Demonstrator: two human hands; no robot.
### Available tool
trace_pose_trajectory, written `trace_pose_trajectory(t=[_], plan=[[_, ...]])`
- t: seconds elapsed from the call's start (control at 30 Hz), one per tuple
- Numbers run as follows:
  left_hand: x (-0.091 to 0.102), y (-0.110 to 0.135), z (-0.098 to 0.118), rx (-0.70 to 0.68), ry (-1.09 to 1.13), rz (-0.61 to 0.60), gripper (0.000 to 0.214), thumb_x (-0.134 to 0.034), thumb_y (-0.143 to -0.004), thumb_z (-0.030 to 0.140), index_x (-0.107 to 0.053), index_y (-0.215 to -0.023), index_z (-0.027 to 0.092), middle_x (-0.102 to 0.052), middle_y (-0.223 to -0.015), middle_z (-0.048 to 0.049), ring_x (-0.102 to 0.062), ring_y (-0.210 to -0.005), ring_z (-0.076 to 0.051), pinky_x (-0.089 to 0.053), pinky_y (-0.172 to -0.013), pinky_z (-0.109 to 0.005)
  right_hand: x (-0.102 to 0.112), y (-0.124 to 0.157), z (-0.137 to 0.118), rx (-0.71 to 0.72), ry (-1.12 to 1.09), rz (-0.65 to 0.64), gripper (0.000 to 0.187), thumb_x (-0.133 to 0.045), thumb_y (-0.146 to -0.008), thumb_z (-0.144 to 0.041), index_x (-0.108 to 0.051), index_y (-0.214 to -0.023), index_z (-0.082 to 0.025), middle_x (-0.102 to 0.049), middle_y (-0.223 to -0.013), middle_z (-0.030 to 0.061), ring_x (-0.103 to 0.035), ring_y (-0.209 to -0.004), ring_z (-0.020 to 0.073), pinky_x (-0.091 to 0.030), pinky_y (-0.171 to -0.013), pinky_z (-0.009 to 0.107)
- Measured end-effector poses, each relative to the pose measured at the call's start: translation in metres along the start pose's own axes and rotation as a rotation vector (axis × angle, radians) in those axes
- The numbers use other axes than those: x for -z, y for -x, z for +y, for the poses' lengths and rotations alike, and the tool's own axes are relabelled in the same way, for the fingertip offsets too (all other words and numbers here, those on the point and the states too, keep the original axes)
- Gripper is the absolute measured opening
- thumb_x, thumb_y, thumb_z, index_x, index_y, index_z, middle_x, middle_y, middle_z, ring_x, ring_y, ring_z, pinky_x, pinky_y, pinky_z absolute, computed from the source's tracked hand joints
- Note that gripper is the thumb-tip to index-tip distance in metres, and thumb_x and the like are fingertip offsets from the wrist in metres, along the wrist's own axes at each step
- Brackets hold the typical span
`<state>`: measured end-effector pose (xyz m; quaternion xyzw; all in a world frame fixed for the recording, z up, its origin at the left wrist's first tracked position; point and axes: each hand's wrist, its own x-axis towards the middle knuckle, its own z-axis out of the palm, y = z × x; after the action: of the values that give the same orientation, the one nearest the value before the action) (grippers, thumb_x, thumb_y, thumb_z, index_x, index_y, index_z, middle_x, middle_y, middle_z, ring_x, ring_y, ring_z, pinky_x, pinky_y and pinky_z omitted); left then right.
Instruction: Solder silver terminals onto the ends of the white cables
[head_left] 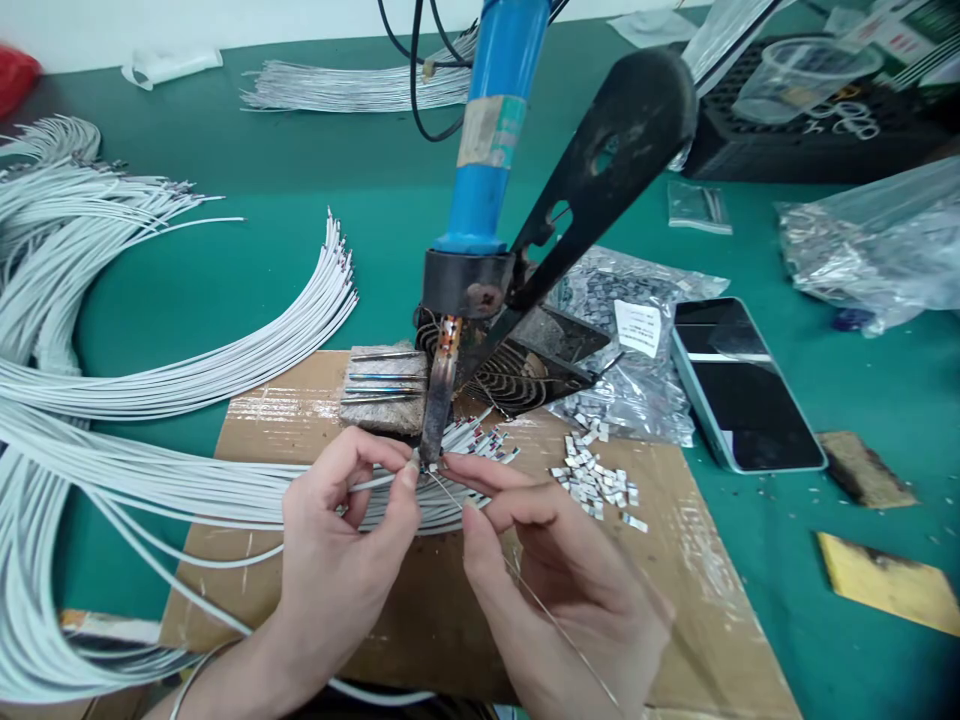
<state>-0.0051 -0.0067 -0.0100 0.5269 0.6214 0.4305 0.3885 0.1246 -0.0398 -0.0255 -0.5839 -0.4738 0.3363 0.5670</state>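
Observation:
A blue-handled soldering iron (491, 170) stands in a black holder (517, 330), its tip (436, 415) pointing down at the cardboard sheet (420, 600). My left hand (341, 545) pinches a white wire (375, 483) and holds its end against the tip. Beside it, my right hand (555, 570) pinches a thin strand of solder wire (525, 585), whose end also meets the tip. Small white components (596, 480) lie scattered on the cardboard just right of my hands.
Bundles of white wires (150, 380) fan across the green table at left. A phone (739, 385) lies to the right, near plastic bags of parts (637, 330). A black tray (817, 120) with a clear cup stands back right. Yellow sponge pieces (889, 595) lie near right.

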Motion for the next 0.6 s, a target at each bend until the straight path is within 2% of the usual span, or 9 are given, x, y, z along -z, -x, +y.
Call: trace_pose_trajectory(t=[0.3,0.5,0.6], plan=[[-0.0002,-0.0012,0.0000,-0.012,-0.019,-0.006,0.011,-0.071,-0.084,0.016,-0.066,-0.077,0.023,-0.077,-0.084,-0.0002,-0.072,-0.076,-0.016,-0.047,-0.054,-0.019,-0.0007,-0.0003,0.0002,0.002,0.011,0.006,0.018,-0.071,-0.090,-0.013,-0.063,-0.079,-0.025,-0.083,-0.107,0.0012,-0.080,-0.095,0.0176,-0.061,-0.090,0.029],[-0.0001,-0.0011,-0.0025,-0.015,-0.024,-0.016,0.011,-0.070,-0.084,0.016,-0.066,-0.077,0.023,-0.076,-0.082,0.0003,-0.069,-0.070,-0.014,-0.040,-0.049,-0.020,0.0000,-0.0005,0.0014,0.002,0.012,0.002,0.018,-0.070,-0.091,-0.013,-0.063,-0.079,-0.024,-0.083,-0.106,0.0045,-0.080,-0.095,0.0202,-0.062,-0.088,0.032],[-0.0005,-0.0015,-0.0028,-0.012,-0.016,-0.008,0.011,-0.070,-0.084,0.016,-0.066,-0.077,0.023,-0.077,-0.083,0.0006,-0.067,-0.068,-0.013,-0.036,-0.046,-0.020,-0.0005,-0.0007,0.0012,0.005,-0.002,0.000,0.017,-0.071,-0.091,-0.013,-0.064,-0.080,-0.024,-0.083,-0.106,0.0033,-0.080,-0.096,0.0194,-0.062,-0.088,0.030]])
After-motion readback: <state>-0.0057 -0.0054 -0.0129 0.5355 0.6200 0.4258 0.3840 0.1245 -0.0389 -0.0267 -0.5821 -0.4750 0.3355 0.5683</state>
